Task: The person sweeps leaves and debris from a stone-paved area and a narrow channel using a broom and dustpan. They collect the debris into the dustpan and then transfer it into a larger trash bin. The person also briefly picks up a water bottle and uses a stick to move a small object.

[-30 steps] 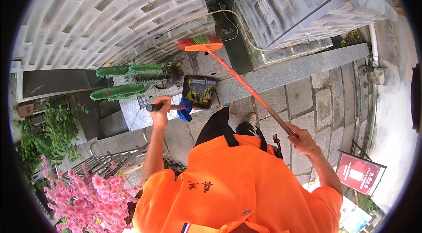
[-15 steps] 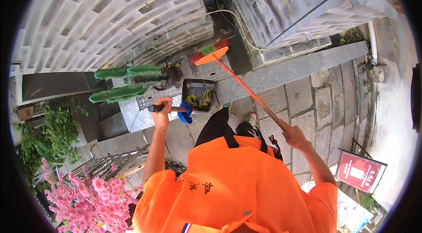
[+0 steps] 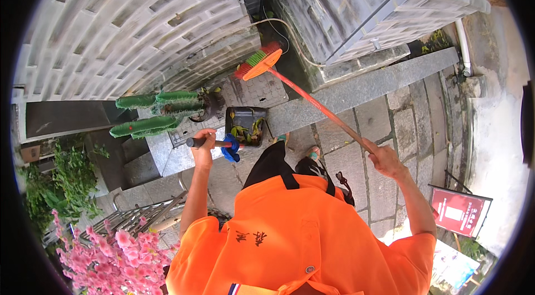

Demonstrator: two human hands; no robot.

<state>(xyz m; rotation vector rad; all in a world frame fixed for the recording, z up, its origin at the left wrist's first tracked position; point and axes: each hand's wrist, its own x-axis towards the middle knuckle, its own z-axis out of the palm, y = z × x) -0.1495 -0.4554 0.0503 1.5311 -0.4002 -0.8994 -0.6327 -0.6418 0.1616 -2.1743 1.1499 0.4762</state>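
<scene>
The broom reaches ahead; my right grip is closed round its upper shaft, presumably for reach. Its head, nearly level in view a second ago, now slants steeply. The black dustpan sits left of the shaft, my left grip clenched on its handle, apparently steadying it. Blue material bunches there; leaves lie inside.

left forearm bare, reaching nearly straight ahead; left grip closed, fingers curled in. right forearm bare, angled forward and inward; right grip also closed, fingers wrapped. grips well apart, either side of torso, left slightly farther forward. feet partly visible, ahead of torso.
</scene>
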